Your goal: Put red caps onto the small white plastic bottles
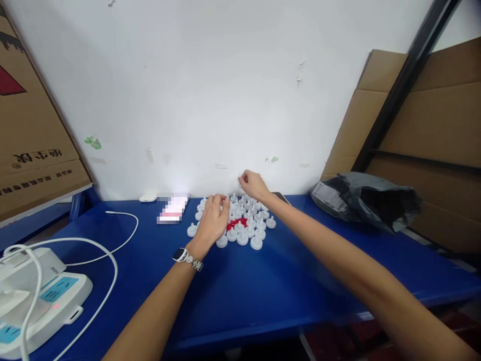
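Note:
Many white plastic caps with thin upright nozzles (242, 237) stand crowded together on the blue table. Small red pieces (237, 223) lie heaped among them. My left hand (216, 216) is over the left part of the group, fingers bent downward and drawn together; the palm hides whatever is in them. A watch (180, 254) sits on that wrist. Raised above the back of the group, near the wall, my right hand (254, 185) has its thumb and fingers closed in a pinch. Anything between those fingertips is too small to make out.
On the blue table (240, 291), a phone (173, 208) and a white case (148, 197) lie left of the caps. A power strip (75, 288) with a looping white cable is at the left front. A grey plastic bag (364, 200) lies right, near cardboard (432, 115).

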`<move>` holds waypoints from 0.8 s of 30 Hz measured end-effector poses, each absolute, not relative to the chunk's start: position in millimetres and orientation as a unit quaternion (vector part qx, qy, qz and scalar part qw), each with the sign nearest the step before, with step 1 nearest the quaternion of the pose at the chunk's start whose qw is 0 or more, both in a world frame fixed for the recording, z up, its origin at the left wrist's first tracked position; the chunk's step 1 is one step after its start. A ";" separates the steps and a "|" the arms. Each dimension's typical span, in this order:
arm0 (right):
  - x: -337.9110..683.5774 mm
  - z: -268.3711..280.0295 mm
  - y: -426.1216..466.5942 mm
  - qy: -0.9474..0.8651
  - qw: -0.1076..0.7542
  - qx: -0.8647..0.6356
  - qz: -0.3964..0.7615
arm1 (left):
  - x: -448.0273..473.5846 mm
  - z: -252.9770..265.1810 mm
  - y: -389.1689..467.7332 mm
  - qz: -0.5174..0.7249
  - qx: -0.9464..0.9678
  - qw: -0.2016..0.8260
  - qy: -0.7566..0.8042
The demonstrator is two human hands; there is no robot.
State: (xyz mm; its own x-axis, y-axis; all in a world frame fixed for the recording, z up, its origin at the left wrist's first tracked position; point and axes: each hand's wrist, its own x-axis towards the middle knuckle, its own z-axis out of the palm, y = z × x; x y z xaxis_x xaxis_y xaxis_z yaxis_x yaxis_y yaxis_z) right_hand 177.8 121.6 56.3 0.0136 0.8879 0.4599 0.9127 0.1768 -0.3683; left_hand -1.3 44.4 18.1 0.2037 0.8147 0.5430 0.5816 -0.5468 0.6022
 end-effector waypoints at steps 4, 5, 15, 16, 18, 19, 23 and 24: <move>165.7 44.9 61.9 -0.688 0.473 -0.519 0.180 | 7.5 23.7 33.0 0.474 0.747 0.163 0.436; 161.9 39.3 50.4 -0.679 0.496 -0.497 0.213 | 10.2 24.9 30.0 0.469 0.753 0.180 0.425; 145.0 17.9 18.8 -0.689 0.502 -0.473 0.223 | 27.1 27.5 14.3 0.470 0.744 0.255 0.401; 143.3 18.8 17.9 -0.683 0.506 -0.475 0.227 | 28.3 27.1 14.9 0.470 0.745 0.248 0.404; 141.5 21.8 16.7 -0.670 0.514 -0.492 0.212 | 29.1 27.7 16.8 0.474 0.748 0.203 0.419; 142.1 23.7 16.4 -0.665 0.517 -0.503 0.193 | 28.2 28.9 18.0 0.475 0.749 0.165 0.431; 155.9 29.4 18.6 -0.663 0.498 -0.551 0.100 | 15.4 35.4 23.2 0.466 0.746 0.046 0.473; 160.9 29.1 20.1 -0.671 0.481 -0.559 0.081 | 11.0 36.1 24.6 0.462 0.745 0.048 0.478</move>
State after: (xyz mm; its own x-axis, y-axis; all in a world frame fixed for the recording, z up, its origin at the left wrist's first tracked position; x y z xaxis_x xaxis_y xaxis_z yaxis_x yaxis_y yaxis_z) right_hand 160.9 20.1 29.1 0.0872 0.8278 0.5542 0.6716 0.3620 -0.6464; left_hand 11.0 24.6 36.1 0.1154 0.7566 0.6436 0.6686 -0.5383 0.5130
